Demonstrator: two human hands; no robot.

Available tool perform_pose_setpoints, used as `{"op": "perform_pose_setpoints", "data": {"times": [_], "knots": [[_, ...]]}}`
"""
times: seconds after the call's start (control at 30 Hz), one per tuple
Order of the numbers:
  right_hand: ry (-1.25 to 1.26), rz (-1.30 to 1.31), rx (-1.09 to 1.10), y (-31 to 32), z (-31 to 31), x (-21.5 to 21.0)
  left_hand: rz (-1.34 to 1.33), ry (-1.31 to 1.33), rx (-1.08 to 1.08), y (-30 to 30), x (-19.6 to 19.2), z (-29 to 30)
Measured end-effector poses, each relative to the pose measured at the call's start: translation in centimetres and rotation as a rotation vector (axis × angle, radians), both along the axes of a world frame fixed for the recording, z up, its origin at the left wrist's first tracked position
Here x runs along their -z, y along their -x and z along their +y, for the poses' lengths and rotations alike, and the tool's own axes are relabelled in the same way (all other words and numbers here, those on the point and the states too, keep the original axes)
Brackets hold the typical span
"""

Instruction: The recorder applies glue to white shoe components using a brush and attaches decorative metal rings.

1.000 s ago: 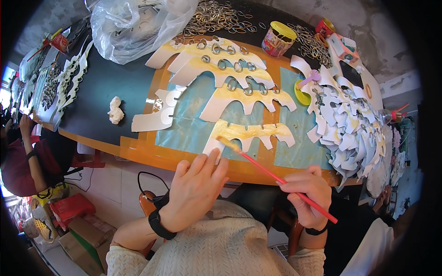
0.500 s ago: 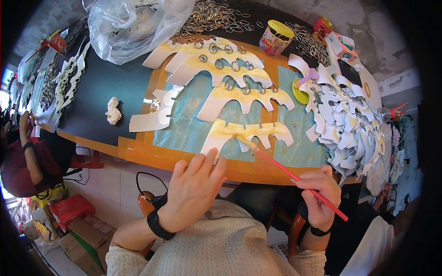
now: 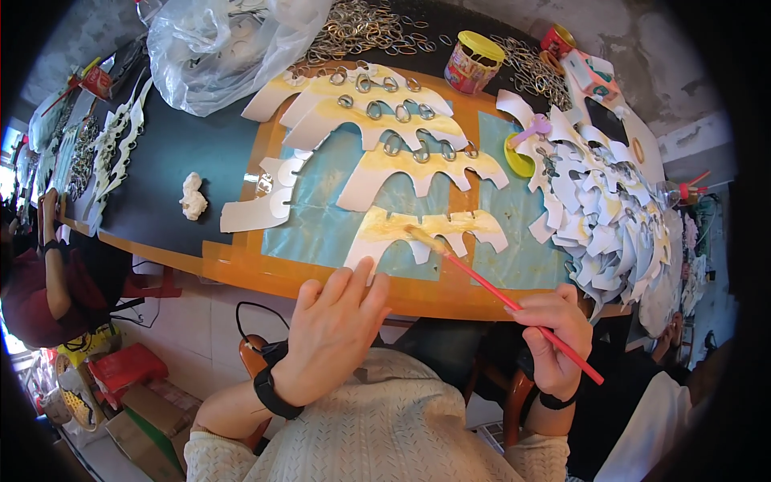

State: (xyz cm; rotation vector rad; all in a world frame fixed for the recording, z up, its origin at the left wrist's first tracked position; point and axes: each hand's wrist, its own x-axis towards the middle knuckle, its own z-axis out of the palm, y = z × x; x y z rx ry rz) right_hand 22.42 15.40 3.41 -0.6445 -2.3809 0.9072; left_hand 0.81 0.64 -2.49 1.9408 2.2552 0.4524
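My left hand (image 3: 336,333) lies with fingers stretched out, its fingertips on the lower left end of a white scalloped cutout (image 3: 371,241). Yellowish glue-like coating covers the cutout's upper part. In my right hand (image 3: 557,337) is a paintbrush (image 3: 494,291) with a red handle, held near the rear of its handle. Its bristles touch the coated face near the cutout's middle. Just beyond lies a similar cutout (image 3: 376,178) with metal rings (image 3: 422,151) set along its upper edge. More ringed cutouts (image 3: 385,120) overlap behind it.
Plain white cutouts (image 3: 255,210) lie at left, near a crumpled white wad (image 3: 193,197). A plastic bag (image 3: 217,56), loose rings (image 3: 365,32) and a yellow-lidded tub (image 3: 474,63) stand behind. Rightward are a yellow-green dish (image 3: 520,163) and a cutout heap (image 3: 610,217). Another person (image 3: 52,281) sits far left.
The brush tip has shifted slightly farther up the cutout's coated face. My left hand stays on the cutout's end. The whole view has moved a little.
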Motion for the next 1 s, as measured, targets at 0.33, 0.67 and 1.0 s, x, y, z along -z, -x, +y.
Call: {"op": "perform_pose_setpoints", "data": {"times": [0.33,0.67,1.0], "knots": [[0.036,0.067,-0.089,1.6,-0.9,1.2,0.000,-0.006,0.010,0.0,0.0,0.1],[0.108,0.073,-0.148,2.7,-1.1,1.5,0.007,-0.004,0.009,0.0,0.0,0.1],[0.164,0.334,0.153,1.5,-0.3,1.5,0.007,0.002,0.012,0.1,0.0,0.0]]}}
